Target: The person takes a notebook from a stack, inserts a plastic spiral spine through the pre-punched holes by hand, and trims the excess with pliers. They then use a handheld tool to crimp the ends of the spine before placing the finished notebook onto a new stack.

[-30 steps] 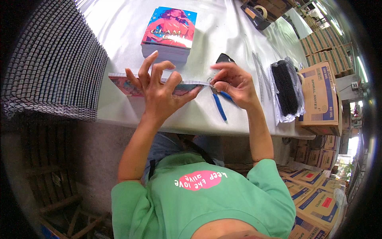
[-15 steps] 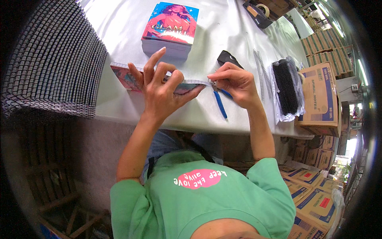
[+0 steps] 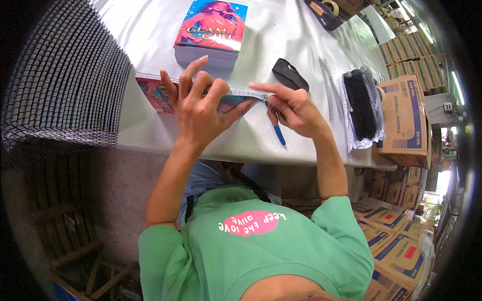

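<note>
My left hand [image 3: 201,108] grips a notebook [image 3: 155,95] with a colourful cover, held on edge above the table, thumb on the near side and fingers over the top. At its right end a thin dark spiral coil [image 3: 273,107] meets the page edge. My right hand [image 3: 298,111] is closed round that coil with thumb and lower fingers, while its index finger points left over the notebook's corner. Under my right hand lie pliers, of which one blue handle [image 3: 279,135] shows; their jaws are hidden.
A stack of illustrated books [image 3: 211,30] stands beyond my hands. Tall piles of spiral-bound notebooks [image 3: 65,75] fill the left side. To the right are a black case [image 3: 290,74], loose coils [image 3: 326,85], a plastic-wrapped bundle of black coils [image 3: 360,108] and a cardboard box [image 3: 401,115].
My right index finger has straightened out to the left from a pinch at the notebook's corner. More of the coil shows, and my right hand covers more of the pliers.
</note>
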Tool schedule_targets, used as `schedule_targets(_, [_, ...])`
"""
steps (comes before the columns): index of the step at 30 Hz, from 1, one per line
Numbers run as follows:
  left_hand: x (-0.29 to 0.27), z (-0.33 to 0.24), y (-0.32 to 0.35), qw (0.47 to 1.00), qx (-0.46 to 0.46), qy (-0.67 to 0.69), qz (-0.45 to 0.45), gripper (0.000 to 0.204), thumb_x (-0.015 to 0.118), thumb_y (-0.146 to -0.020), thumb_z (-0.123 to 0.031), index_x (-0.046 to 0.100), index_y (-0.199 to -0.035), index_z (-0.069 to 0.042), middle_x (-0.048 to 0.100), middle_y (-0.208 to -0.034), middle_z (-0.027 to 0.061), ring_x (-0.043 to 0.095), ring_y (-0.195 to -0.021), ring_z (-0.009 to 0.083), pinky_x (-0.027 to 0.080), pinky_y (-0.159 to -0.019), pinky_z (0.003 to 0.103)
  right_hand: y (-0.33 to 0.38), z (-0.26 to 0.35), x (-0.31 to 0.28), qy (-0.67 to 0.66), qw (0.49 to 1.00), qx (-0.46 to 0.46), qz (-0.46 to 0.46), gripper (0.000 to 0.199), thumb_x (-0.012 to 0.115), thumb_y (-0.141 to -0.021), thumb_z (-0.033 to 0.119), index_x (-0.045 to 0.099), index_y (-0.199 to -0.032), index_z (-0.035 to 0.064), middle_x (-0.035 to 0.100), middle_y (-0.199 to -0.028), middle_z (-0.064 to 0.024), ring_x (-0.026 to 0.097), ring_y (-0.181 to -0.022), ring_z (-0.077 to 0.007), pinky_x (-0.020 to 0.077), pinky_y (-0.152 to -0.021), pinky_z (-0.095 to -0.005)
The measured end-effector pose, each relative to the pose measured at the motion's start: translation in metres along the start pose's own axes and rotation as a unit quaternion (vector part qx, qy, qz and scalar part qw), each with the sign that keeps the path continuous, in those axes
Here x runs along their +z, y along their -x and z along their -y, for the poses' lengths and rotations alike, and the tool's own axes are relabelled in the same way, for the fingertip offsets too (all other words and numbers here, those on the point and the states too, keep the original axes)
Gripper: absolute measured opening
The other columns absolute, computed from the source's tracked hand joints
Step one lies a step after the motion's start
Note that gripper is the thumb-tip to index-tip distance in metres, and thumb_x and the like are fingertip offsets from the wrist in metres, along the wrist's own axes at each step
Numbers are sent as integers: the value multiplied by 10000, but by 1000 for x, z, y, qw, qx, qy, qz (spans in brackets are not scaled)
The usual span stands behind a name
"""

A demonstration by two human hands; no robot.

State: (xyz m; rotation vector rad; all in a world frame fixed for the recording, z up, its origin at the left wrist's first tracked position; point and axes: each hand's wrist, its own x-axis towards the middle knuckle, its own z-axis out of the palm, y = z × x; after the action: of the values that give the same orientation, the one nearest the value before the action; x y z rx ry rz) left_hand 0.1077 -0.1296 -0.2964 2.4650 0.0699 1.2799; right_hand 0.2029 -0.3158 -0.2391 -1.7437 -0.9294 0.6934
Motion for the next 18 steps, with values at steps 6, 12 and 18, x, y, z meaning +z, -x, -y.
schedule_targets(6, [7,8,13,998,20,-47,-21,396,750,-624,-515,617,-831,-204,478,-840,-10,444,-1168,213,-41,-1106,511,9,1,14,177,967,-115,-140,464,684,-773,111,492,-1196,108,542,-713,-45,532,-644,-130,445,-585,-263])
schedule_targets(12, [3,2,11,1000,-11,8,-19,366,786,-601,-440,619,-811,-191,479,-848,-8,446,-1159,216,-7,-1106,507,4,-3,8,185,979,-50,-69,186,542,-893,195,617,-1009,71,560,-694,-35,559,-677,-125,408,-538,-280])
schedule_targets(18, [-3,7,3,996,-20,82,21,339,810,-572,-378,617,-753,-166,494,-793,10,463,-1142,226,62,-1100,489,-30,-48,-41,191,981,8,-34,393,454,-936,370,526,-1209,96,652,-879,-107,628,-834,-204,490,-728,-337])
